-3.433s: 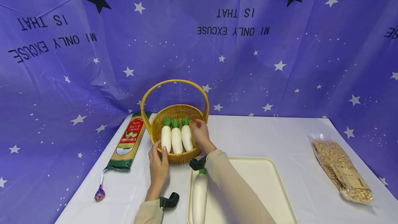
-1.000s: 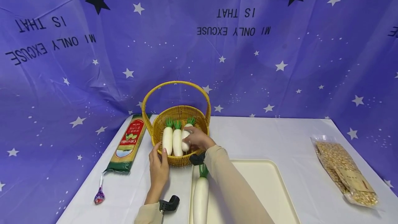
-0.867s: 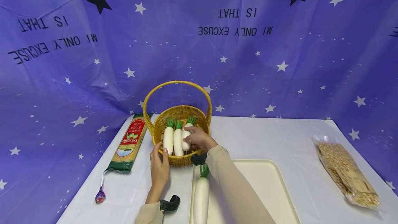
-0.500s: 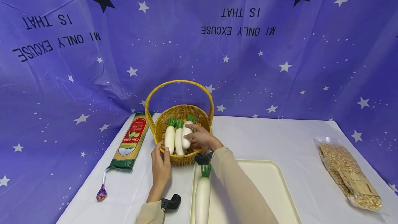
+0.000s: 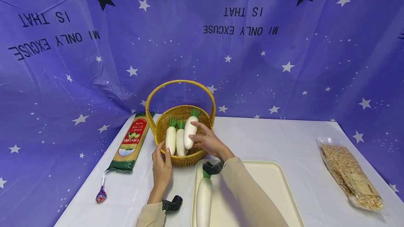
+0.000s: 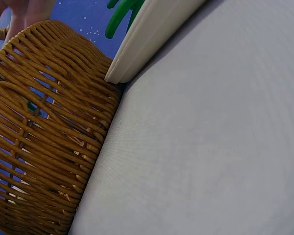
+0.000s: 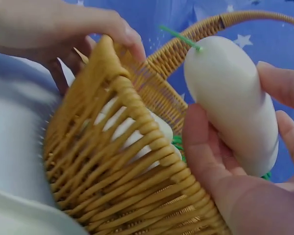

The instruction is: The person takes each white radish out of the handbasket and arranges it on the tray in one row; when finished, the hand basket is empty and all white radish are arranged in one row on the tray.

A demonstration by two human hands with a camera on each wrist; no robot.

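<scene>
My right hand (image 5: pixel 209 143) holds a white radish (image 5: pixel 190 134) with green leaves, fingers and thumb around its body. It is raised above the basket's front rim, its root tip toward the camera in the right wrist view. Two more white radishes lie side by side in the yellow wicker basket (image 5: pixel 186 161), one at the left (image 5: pixel 170 139) and one in the middle (image 5: pixel 180 144). My left hand (image 5: pixel 162 171) grips the basket's front left rim, thumb over the edge and fingers outside, as the right wrist view shows.
A larger white radish (image 5: pixel 204 199) lies on a cream tray (image 5: pixel 258 188) in front of the basket, under my right forearm. Left of the basket are a pasta packet (image 5: pixel 130 143) and a lollipop (image 5: pixel 101 195). A bag of yellow kernels (image 5: pixel 350 178) lies far right.
My right hand has moved from the basket's right rim onto the rightmost radish, gripped it and lifted it off the basket's bottom. My left hand has stayed on the rim.
</scene>
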